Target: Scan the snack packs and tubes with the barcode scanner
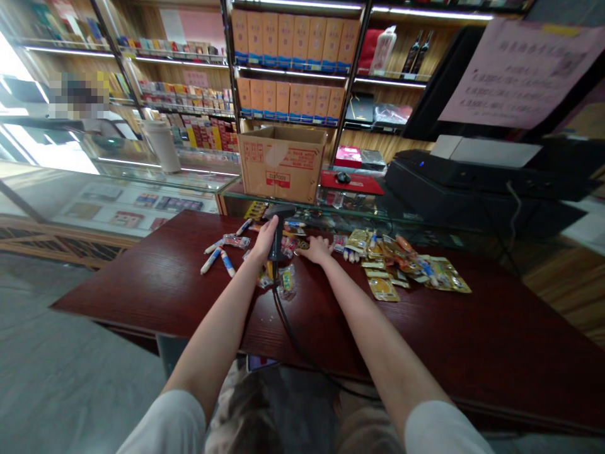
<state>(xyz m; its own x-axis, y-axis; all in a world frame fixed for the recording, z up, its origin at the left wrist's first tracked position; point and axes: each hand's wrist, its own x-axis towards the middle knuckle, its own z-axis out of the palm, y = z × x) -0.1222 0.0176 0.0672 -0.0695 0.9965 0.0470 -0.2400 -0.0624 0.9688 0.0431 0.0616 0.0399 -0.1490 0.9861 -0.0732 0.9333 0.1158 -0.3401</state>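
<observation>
My left hand (266,241) is wrapped round the handle of a black barcode scanner (278,236), its head at the top and its cable (283,315) running down over the table edge. To the right, my right hand (317,250) reaches low over the table, thumb and fingers closed at a small dark-and-yellow snack packet (302,244). Small wrapped snacks (287,282) lie below and around the scanner. White-and-blue wrapped sausages (211,260) are scattered left of my left hand. Beyond my right hand sits a heap of gold snack packets (382,289) and more sausages.
The dark red wooden table (142,277) carries everything. Behind it, an open cardboard box (283,165) stands on a glass counter, near a mouse (343,178) on a red mat. A black printer-like machine (472,183) is at right. Another person (97,120) is at far left.
</observation>
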